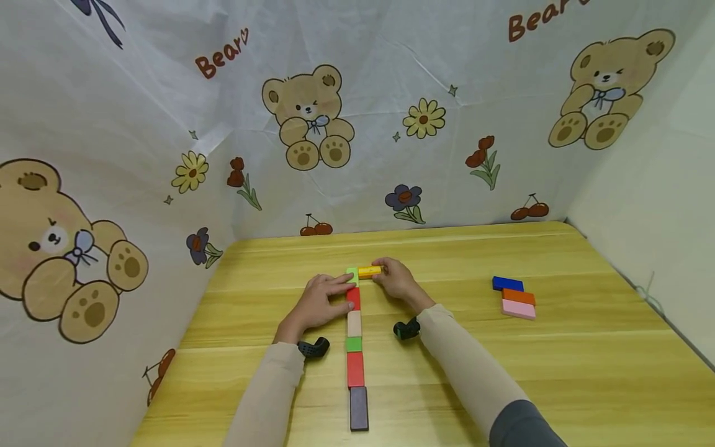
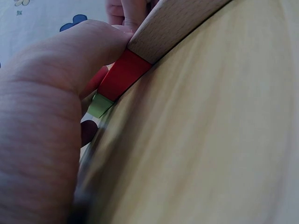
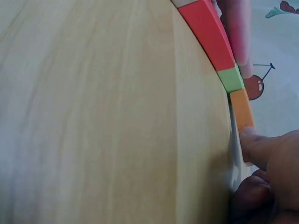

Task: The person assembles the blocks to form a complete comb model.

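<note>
A line of flat blocks runs away from the person along the table. At its far end is a light green block [image 1: 351,271], then a red block [image 1: 354,299] and a beige block [image 1: 354,324]. The left hand [image 1: 319,302] rests its fingertips on the green block, with its thumb at the red one. A yellow-orange block [image 1: 369,271] is pinched by its right end in the right hand [image 1: 398,279]. That block points sideways, its left end right at the green block, as the right wrist view also shows.
Nearer in the line lie a green block [image 1: 354,344], another red block [image 1: 355,370] and a dark purple-grey block [image 1: 359,408]. To the right, a blue block [image 1: 508,284], an orange block [image 1: 518,297] and a pink block [image 1: 518,309] sit together. A bear-print cloth [image 1: 357,198] hangs behind the table.
</note>
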`<state>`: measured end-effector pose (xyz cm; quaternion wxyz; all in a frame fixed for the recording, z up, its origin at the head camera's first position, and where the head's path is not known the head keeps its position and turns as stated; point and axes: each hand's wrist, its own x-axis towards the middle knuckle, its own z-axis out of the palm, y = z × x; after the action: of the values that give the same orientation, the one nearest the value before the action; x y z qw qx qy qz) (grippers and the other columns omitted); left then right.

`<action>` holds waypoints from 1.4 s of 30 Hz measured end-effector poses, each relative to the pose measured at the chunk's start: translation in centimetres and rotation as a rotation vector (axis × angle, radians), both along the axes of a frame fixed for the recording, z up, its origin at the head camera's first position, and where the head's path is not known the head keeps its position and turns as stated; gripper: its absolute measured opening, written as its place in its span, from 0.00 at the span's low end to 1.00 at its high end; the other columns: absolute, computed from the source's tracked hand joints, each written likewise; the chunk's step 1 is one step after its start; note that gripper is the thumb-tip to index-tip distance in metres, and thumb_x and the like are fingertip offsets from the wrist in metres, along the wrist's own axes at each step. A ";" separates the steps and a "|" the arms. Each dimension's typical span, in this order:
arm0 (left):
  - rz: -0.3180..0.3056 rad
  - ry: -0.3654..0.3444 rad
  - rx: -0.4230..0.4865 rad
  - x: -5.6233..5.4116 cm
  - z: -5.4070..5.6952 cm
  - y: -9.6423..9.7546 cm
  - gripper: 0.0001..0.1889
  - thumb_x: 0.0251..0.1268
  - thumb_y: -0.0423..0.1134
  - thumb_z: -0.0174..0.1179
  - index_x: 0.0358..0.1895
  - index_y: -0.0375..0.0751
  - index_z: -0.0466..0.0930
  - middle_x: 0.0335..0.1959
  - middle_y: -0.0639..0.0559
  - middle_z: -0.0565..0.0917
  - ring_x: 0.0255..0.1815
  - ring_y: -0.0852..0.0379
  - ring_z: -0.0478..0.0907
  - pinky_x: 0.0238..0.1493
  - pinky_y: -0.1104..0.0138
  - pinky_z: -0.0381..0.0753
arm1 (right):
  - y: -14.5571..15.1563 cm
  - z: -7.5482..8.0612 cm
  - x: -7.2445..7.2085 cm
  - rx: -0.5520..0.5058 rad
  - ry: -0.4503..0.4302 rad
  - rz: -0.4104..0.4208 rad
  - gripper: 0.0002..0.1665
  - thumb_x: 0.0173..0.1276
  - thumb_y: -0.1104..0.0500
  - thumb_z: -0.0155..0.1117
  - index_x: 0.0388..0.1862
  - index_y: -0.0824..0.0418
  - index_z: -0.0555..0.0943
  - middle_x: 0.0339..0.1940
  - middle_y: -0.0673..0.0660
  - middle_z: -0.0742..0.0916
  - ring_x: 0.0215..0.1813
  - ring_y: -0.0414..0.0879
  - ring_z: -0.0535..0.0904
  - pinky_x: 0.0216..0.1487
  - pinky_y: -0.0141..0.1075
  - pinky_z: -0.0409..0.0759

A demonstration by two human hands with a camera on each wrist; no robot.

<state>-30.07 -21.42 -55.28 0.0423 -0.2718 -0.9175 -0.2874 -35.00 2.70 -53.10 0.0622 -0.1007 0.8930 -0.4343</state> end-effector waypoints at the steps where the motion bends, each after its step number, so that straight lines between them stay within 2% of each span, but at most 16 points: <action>1: -0.001 -0.002 0.001 0.0 0.0 0.0 0.28 0.66 0.57 0.64 0.68 0.57 0.77 0.75 0.62 0.70 0.60 0.57 0.70 0.76 0.48 0.53 | 0.0 0.1 0.0 0.021 0.003 0.000 0.19 0.74 0.60 0.63 0.61 0.60 0.79 0.61 0.62 0.82 0.57 0.54 0.75 0.67 0.50 0.71; 6: -0.006 -0.003 0.017 0.2 0.2 0.2 0.28 0.66 0.57 0.64 0.67 0.56 0.78 0.74 0.60 0.71 0.60 0.56 0.70 0.75 0.47 0.54 | -0.2 0.3 0.1 0.092 -0.004 0.004 0.19 0.74 0.59 0.62 0.62 0.60 0.79 0.60 0.61 0.83 0.58 0.54 0.76 0.67 0.51 0.72; 12: 0.001 -0.013 0.010 0.1 0.0 0.2 0.28 0.66 0.59 0.63 0.68 0.58 0.77 0.75 0.62 0.70 0.61 0.57 0.70 0.77 0.47 0.51 | -0.2 0.2 0.2 0.097 -0.008 -0.007 0.20 0.73 0.58 0.64 0.62 0.58 0.79 0.63 0.61 0.82 0.64 0.55 0.76 0.70 0.51 0.70; 18: -0.002 -0.013 0.004 0.1 -0.3 0.3 0.28 0.67 0.59 0.63 0.68 0.57 0.77 0.75 0.62 0.70 0.60 0.58 0.70 0.77 0.47 0.51 | 0.2 -0.1 0.7 0.018 -0.016 -0.007 0.25 0.73 0.58 0.64 0.68 0.59 0.76 0.69 0.63 0.79 0.71 0.59 0.72 0.73 0.55 0.68; 26: 0.005 -0.029 0.000 0.3 0.0 0.2 0.28 0.66 0.58 0.64 0.69 0.58 0.76 0.75 0.61 0.69 0.60 0.58 0.69 0.78 0.47 0.49 | -0.1 0.1 2.0 -0.136 -0.008 0.080 0.31 0.75 0.61 0.61 0.74 0.60 0.67 0.73 0.64 0.73 0.74 0.58 0.68 0.75 0.55 0.65; 29: 0.006 -0.016 0.003 0.3 -0.1 0.2 0.28 0.66 0.58 0.64 0.68 0.58 0.77 0.75 0.60 0.70 0.60 0.58 0.69 0.78 0.46 0.50 | -0.1 -0.1 2.5 -0.154 0.008 0.081 0.30 0.75 0.60 0.61 0.73 0.59 0.68 0.71 0.65 0.73 0.71 0.58 0.69 0.73 0.55 0.67; 32: 0.005 -0.005 0.000 0.3 -0.2 0.1 0.28 0.66 0.59 0.64 0.68 0.59 0.77 0.75 0.61 0.70 0.61 0.58 0.69 0.77 0.46 0.51 | 0.1 -0.2 2.8 -0.165 0.019 0.067 0.28 0.76 0.58 0.60 0.72 0.57 0.70 0.67 0.65 0.74 0.64 0.55 0.70 0.68 0.52 0.71; 35: 0.005 -0.011 -0.004 0.3 -0.2 0.0 0.28 0.66 0.59 0.64 0.68 0.59 0.77 0.75 0.62 0.70 0.61 0.58 0.70 0.76 0.46 0.52 | 0.3 -0.3 3.2 -0.192 0.031 0.060 0.26 0.77 0.57 0.59 0.71 0.55 0.71 0.59 0.65 0.75 0.53 0.51 0.68 0.55 0.44 0.71; 38: 0.005 -0.029 -0.006 0.3 0.0 0.0 0.29 0.66 0.59 0.64 0.69 0.60 0.76 0.75 0.63 0.69 0.62 0.57 0.69 0.76 0.47 0.53 | 0.6 -0.1 3.7 -0.218 0.052 0.050 0.25 0.77 0.56 0.59 0.70 0.55 0.73 0.51 0.66 0.73 0.44 0.49 0.66 0.43 0.39 0.67; 42: 0.003 -0.035 0.002 0.2 0.2 0.0 0.29 0.66 0.59 0.64 0.69 0.59 0.76 0.75 0.63 0.69 0.65 0.56 0.68 0.76 0.47 0.52 | 1.1 0.4 4.4 -0.236 0.099 0.022 0.23 0.76 0.54 0.60 0.68 0.55 0.75 0.45 0.64 0.71 0.38 0.47 0.65 0.37 0.33 0.64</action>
<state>-29.87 -21.40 -55.08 0.0271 -0.2653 -0.9182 -0.2929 -30.63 3.80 -52.68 0.0106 -0.1382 0.8364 -0.5303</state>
